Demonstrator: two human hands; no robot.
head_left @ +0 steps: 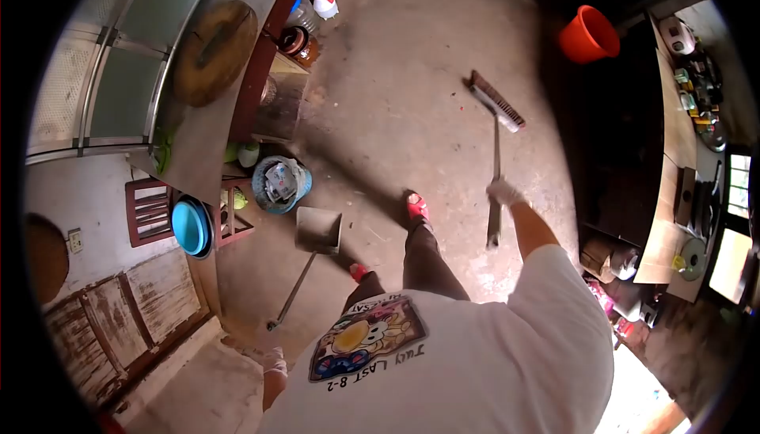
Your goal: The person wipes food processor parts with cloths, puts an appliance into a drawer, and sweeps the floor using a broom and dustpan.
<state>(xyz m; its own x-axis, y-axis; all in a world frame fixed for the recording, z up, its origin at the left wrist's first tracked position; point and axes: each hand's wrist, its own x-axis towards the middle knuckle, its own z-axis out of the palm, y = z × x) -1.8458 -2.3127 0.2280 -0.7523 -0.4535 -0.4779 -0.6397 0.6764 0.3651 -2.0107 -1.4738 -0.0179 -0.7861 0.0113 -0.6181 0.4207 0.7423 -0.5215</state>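
My right hand [504,192], in a pale glove, is closed around the handle of a long-handled push broom [496,145]. The broom's bristled head reaches forward over the floor, and the handle's end sticks out behind my hand. My left hand [275,361], also in a pale glove, hangs low at my left side; its fingers are too small and unclear to read. Just beyond it is the handle end of a long-handled dustpan [319,229], with a visible gap between them. The dustpan rests on the floor left of my feet.
A blue lined bin [298,184] with rubbish stands beyond the dustpan. Blue basins [190,226] are by the left wall. Small debris dots the concrete floor [396,78]. An orange bucket [589,35] stands far right, near a dark counter with a wooden top [673,117].
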